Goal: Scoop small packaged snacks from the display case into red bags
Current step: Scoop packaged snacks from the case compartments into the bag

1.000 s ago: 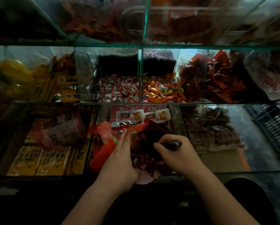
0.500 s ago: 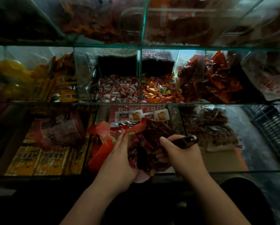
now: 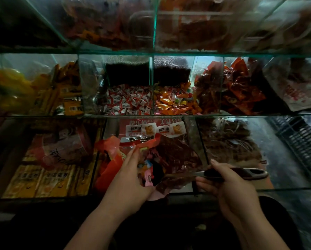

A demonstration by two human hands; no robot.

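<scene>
The red bag (image 3: 107, 171) is held by the left hand (image 3: 131, 179) — the scoop (image 3: 248, 173), right of it, by the right hand (image 3: 235, 193).

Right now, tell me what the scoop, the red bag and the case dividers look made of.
The scoop: glossy dark handle, likely plastic, with a pale, metal-looking neck; sheen along its top. The red bag: thin plastic film, crinkled and translucent. The case dividers: clear glass, shown by green-tinted edges and reflections.
</scene>
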